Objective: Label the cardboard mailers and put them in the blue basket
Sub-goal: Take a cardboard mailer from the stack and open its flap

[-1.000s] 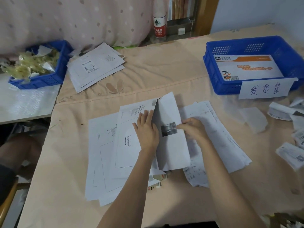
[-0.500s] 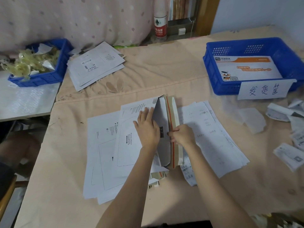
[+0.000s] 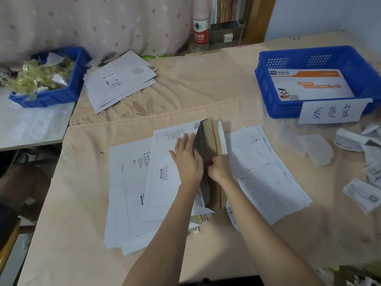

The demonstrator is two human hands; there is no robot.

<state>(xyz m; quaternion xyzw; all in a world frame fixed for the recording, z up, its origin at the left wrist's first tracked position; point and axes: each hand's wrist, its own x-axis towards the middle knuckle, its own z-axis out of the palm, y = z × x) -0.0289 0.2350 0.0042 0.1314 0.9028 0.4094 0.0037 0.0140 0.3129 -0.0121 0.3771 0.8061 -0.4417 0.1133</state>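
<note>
White cardboard mailer [image 3: 171,174], topmost of the stack at the centre of the cloth-covered surface [image 3: 206,89], now shows its flap [image 3: 212,159] raised on edge with the brown inner face and red strip exposed; one second ago the flap lay nearly flat. Left hand [image 3: 188,159] presses flat-fingered on the mailer; right hand [image 3: 219,169] pinches the flap's edge. Judgement: the flap is being turned over, and transfer to the blue plastic basket [image 3: 266,79] at far right remains outstanding.

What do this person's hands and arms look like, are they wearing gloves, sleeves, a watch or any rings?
Nothing is worn that shows. The left hand and the right hand are bare, without gloves, and no ring is visible on either. Both forearms are uncovered all the way to the bottom edge of the picture: no sleeve, watch, bracelet or wristband is in view.
</note>
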